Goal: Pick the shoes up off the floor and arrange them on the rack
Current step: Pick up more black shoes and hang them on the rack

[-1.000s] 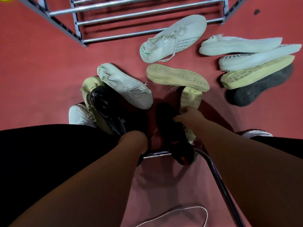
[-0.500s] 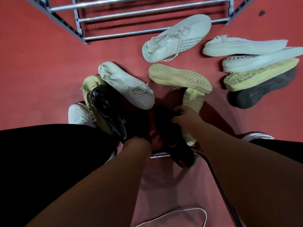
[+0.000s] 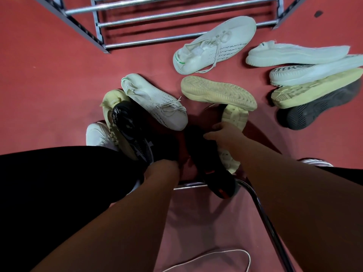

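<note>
Shoes [image 3: 214,46] lie scattered on the red floor [image 3: 49,85] before the metal rack [image 3: 176,11], none on its bars yet. Pick-up is starting: the right hand [image 3: 225,135] curls round a black shoe [image 3: 213,171] with red trim. The left hand [image 3: 163,171] reaches the patterned shoe [image 3: 133,134], its fingers hidden, so I cannot tell its grip. Next, both likely need lifting clear of the pile. The patterned shoe's heel lettering is too blurred to read.

Our right hand [image 3: 225,135] has slid a little to the left, away from the yellow shoe [image 3: 235,116] and further across the black shoe [image 3: 214,173]; its fingers [image 3: 208,136] now curl over the dark upper; our view has turned slightly left.
</note>
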A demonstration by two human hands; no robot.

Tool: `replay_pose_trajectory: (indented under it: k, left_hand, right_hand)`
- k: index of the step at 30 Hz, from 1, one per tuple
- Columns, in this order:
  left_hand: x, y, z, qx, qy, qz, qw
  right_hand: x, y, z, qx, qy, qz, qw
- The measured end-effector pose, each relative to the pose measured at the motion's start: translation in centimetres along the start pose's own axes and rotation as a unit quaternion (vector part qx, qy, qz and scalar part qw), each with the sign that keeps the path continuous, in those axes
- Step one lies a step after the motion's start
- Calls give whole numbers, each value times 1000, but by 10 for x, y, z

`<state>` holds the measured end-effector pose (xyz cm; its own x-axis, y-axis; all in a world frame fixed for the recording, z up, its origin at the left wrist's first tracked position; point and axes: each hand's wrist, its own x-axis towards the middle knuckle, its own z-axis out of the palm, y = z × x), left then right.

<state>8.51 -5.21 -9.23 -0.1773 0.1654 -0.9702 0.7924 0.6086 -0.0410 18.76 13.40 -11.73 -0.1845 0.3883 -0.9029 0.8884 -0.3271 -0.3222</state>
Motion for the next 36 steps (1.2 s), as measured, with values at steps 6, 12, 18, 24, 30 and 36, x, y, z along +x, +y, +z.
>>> replay_pose_trajectory:
  k: [6, 12, 18, 24, 30, 36]
  left_hand:
    - [-11, -6, 6, -9, 98, -8, 995]
    - [-16, -9, 1, -12, 109, -5, 994]
    - [-15, -8, -12, -166, 87, 21, 982]
    - [-24, -16, -40, -442, 155, 11, 884]
    - [-39, -35, -53, -645, 195, 14, 739]
    - [-19, -49, -62, -667, 269, -44, 694]
  right_hand:
    - [-11, -2, 21, -158, -70, -55, 983]
    - [-9, 4, 31, -215, -70, -63, 972]
    - [-9, -9, 27, -155, -44, -32, 986]
    - [-17, -47, 8, 51, -2, -48, 998]
    - [-18, -92, -2, 295, 25, -60, 953]
    - [-4, -121, 8, 307, 36, -113, 944]
